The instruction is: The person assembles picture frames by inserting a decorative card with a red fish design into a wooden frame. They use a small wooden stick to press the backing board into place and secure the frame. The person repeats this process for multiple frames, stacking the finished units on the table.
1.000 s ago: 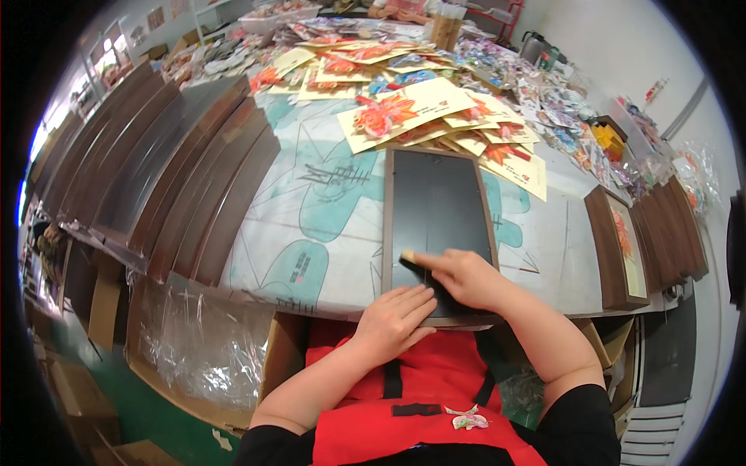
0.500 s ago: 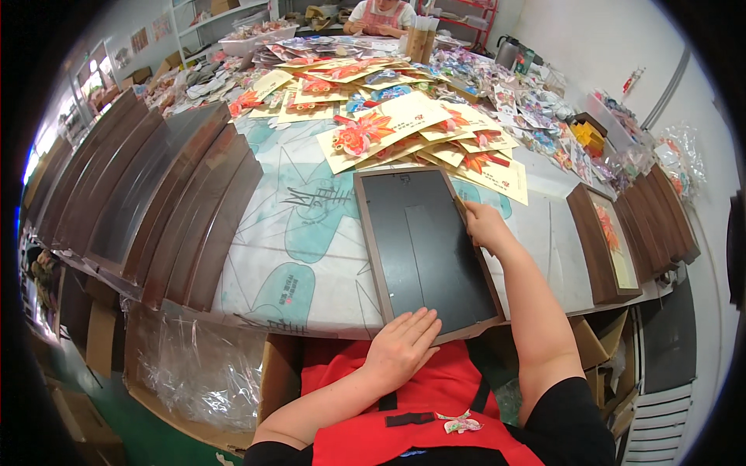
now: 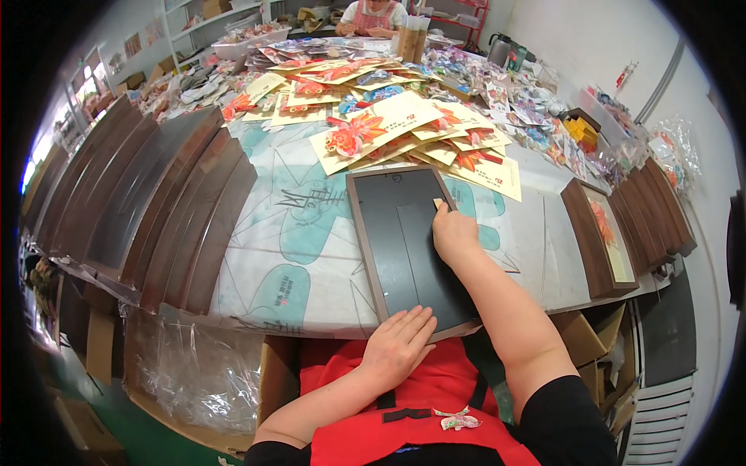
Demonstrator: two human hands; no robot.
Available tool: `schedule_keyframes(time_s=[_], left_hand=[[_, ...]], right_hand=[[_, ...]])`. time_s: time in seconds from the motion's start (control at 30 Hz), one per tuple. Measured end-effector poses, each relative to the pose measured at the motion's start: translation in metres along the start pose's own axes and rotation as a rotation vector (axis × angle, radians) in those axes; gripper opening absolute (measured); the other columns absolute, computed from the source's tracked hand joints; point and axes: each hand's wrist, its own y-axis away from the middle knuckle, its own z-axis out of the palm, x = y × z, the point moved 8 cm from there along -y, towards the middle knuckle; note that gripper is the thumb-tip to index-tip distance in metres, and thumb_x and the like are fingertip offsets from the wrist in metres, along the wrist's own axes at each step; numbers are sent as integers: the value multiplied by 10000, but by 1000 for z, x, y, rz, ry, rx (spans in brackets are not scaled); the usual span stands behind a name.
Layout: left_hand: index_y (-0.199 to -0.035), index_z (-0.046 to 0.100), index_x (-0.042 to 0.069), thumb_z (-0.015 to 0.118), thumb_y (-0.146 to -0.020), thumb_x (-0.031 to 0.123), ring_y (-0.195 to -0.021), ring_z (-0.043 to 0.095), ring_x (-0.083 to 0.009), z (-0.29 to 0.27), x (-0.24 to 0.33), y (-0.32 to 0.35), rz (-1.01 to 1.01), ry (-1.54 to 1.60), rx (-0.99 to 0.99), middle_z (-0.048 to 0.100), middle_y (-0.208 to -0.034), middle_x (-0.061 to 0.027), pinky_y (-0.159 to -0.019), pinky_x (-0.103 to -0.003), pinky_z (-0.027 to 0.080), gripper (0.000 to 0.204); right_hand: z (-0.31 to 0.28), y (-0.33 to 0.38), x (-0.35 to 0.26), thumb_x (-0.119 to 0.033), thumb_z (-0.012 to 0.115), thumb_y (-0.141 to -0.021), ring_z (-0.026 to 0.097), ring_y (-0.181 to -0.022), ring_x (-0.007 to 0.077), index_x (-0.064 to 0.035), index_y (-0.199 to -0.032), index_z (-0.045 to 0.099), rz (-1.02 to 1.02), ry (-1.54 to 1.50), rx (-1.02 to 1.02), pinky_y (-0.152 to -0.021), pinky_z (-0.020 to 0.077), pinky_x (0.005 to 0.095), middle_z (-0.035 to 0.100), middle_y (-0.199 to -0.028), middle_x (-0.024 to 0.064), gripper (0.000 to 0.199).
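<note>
A dark picture frame (image 3: 404, 241) lies face down on the table, its black backing board up and a brown rim around it. My left hand (image 3: 398, 346) rests flat, fingers apart, on the frame's near edge. My right hand (image 3: 454, 233) presses on the frame's right rim, with a small pale piece (image 3: 437, 203) at the fingertips. I cannot tell if the fingers pinch that piece or only push it.
Rows of dark brown frames (image 3: 155, 210) stand stacked on the left. More frames (image 3: 614, 233) lie at the right edge. Yellow cards with red flower art (image 3: 388, 128) cover the far table. Another person (image 3: 373, 15) sits at the far end. Cardboard boxes (image 3: 272, 373) stand below.
My right hand has slid from the frame's near end up along its right rim. The view has tilted, so the frame sits higher in the picture. My left hand stays at the near edge.
</note>
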Motion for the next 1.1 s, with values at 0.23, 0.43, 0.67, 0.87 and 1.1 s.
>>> schedule_keyframes(time_s=[0.23, 0.43, 0.67, 0.87, 1.1], left_hand=[[-1112, 603, 26, 731, -732, 190, -1113, 574, -268, 2, -2, -1, 12, 5, -4, 599, -1184, -125, -941, -393, 450, 433], [-1114, 605, 26, 728, -732, 178, -1112, 574, -273, 2, 0, 1, -10, 1, 11, 598, -1187, -132, -941, -402, 449, 429], [-1116, 604, 25, 728, -732, 171, -1114, 573, -270, 2, 0, 1, -3, 5, 16, 597, -1191, -134, -946, -399, 446, 428], [-1118, 604, 27, 726, -732, 167, -1118, 571, -268, 2, 0, 2, -14, 1, 13, 596, -1195, -129, -948, -399, 444, 428], [-1117, 600, 25, 736, -715, 151, -1122, 567, -278, 2, 1, 0, -24, 9, 2, 593, -1194, -134, -945, -410, 447, 443]], right_hand=[[7, 30, 66, -131, 423, -927, 607, -597, 175, -113, -1284, 524, -2, -817, 129, -541, 483, 356, 609, -672, 107, 370], [-7, 112, 84, -117, 422, -912, 577, -815, 469, -37, -1110, 565, 67, -839, 33, -729, 456, 501, 607, -816, 289, 257], [-6, 115, 78, -135, 450, -908, 587, -796, 453, -41, -1103, 564, 48, -704, 84, -719, 462, 518, 612, -810, 277, 244], [-15, 119, 57, -116, 490, -870, 623, -700, 411, -6, -1067, 561, 14, -445, 54, -645, 489, 507, 622, -733, 252, 236], [-8, 121, 22, -57, 547, -788, 652, -639, 326, 34, -1189, 502, 5, -18, 70, -573, 513, 422, 620, -678, 163, 414]])
